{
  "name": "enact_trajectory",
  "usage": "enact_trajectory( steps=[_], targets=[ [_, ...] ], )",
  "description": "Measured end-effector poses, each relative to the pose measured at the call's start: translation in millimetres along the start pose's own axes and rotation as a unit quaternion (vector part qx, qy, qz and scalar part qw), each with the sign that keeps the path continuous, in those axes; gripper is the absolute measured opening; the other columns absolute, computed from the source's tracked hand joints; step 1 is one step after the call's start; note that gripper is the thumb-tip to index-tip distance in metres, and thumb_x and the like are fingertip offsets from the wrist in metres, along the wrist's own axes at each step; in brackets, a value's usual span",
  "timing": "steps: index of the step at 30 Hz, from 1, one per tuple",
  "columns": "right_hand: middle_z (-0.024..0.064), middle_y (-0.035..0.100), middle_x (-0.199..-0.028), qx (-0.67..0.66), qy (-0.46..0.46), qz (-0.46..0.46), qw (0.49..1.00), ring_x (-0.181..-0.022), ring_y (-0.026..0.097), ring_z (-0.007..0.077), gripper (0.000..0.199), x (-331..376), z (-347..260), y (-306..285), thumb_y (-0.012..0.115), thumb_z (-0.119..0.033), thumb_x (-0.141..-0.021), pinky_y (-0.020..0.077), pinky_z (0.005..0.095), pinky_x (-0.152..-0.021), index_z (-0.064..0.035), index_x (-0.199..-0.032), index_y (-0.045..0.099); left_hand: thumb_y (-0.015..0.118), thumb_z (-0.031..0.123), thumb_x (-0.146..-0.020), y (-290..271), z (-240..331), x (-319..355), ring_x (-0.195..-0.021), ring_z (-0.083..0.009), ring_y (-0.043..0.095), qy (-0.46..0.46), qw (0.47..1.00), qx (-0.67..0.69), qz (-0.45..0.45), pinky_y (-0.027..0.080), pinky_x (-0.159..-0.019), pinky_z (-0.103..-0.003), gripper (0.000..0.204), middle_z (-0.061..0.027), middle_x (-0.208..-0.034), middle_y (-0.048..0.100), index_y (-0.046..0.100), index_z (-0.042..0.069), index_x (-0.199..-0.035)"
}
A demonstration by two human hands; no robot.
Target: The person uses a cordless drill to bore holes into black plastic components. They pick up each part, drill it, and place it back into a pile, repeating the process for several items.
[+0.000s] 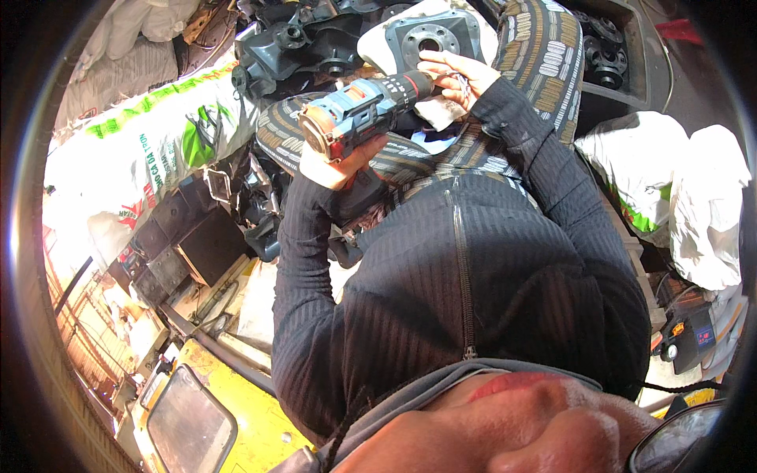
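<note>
My left hand point(339, 164) grips a blue-grey cordless drill point(353, 112) by its handle, its chuck pointing right. Close to the tip of the chuck is my right hand point(465, 79), with fingers bent together around something small that I cannot make out. A crumpled white piece point(440, 113) lies just below these fingers, between my patterned trouser legs point(540, 55). Beyond the right hand sits a grey square housing point(432, 39) with a round flanged hole, on something white.
Dark moulded parts point(296, 43) are heaped at the far left. Dark round parts lie in a grey bin point(640, 47) at the far right. A large white-and-green sack point(162, 150) is on the left; white bags point(710, 205) are on the right. Yellow machinery point(260, 418) stands at lower left.
</note>
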State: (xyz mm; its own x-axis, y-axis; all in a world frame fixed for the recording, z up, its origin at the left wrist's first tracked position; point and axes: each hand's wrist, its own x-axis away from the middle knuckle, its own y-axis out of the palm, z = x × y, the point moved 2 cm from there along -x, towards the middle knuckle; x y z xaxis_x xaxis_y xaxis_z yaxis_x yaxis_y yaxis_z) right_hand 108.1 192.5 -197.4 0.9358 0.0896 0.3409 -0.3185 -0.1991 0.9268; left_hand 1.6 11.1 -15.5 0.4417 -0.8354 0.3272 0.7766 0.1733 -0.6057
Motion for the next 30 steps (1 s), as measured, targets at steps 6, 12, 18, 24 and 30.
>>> enact_trajectory(
  steps=[6, 12, 18, 24, 30],
  targets=[
    [0.0071, 0.062, -0.103, 0.088, 0.046, 0.052, 0.994, -0.078, 0.061, 0.0118, 0.034, -1, 6, 7, 0.043, -0.029, -0.093, 0.0530, 0.0210, -0.055, -0.0064, -0.116, 0.053, 0.072, 0.021, -0.071, -1, -7, 3, -0.091, -0.0260, 0.059, 0.003, 0.998, -0.051, -0.024, 0.047, -0.079, -0.036, 0.040, -0.0110, -0.104, 0.060, 0.059, 0.005, -0.106],
    [-0.0017, 0.057, -0.084, 0.126, 0.088, 0.089, 0.984, -0.067, 0.054, 0.0061, 0.037, 2, 8, 24, 0.043, -0.033, -0.093, 0.0413, 0.0149, -0.044, -0.0073, -0.117, 0.053, 0.068, 0.017, -0.071, -3, 4, 4, -0.082, -0.0248, 0.062, 0.128, 0.974, -0.189, -0.004, 0.049, -0.072, -0.035, 0.038, -0.0086, -0.094, 0.063, 0.058, 0.006, -0.105],
    [-0.0095, 0.048, -0.066, 0.158, 0.088, 0.158, 0.971, -0.054, 0.042, -0.0011, 0.039, 4, 11, 37, 0.043, -0.035, -0.093, 0.0304, 0.0126, -0.039, -0.0074, -0.118, 0.053, 0.067, 0.015, -0.070, -4, 8, 5, -0.093, -0.0271, 0.059, 0.114, 0.979, -0.165, -0.034, 0.047, -0.082, -0.035, 0.044, -0.0109, -0.102, 0.061, 0.055, 0.006, -0.111],
    [-0.0045, 0.056, -0.072, 0.076, 0.103, 0.152, 0.980, -0.051, 0.045, 0.0006, 0.037, -8, 19, 20, 0.046, -0.033, -0.092, 0.0381, 0.0141, -0.040, -0.0032, -0.112, 0.055, 0.078, 0.028, -0.061, -5, 8, 5, -0.106, -0.0234, 0.056, 0.073, 0.978, -0.175, -0.086, 0.046, -0.088, -0.031, 0.085, -0.0116, -0.124, 0.050, 0.035, 0.009, -0.132],
    [0.0016, 0.063, -0.082, 0.051, 0.086, 0.173, 0.980, -0.059, 0.053, 0.0064, 0.032, -19, 27, 7, 0.043, -0.030, -0.093, 0.0457, 0.0160, -0.044, -0.0035, -0.097, 0.060, 0.076, 0.026, -0.062, -8, 11, 10, -0.098, -0.0247, 0.059, 0.055, 0.985, -0.148, -0.066, 0.047, -0.084, -0.031, 0.077, -0.0116, -0.114, 0.057, 0.040, 0.008, -0.127]
  ],
)
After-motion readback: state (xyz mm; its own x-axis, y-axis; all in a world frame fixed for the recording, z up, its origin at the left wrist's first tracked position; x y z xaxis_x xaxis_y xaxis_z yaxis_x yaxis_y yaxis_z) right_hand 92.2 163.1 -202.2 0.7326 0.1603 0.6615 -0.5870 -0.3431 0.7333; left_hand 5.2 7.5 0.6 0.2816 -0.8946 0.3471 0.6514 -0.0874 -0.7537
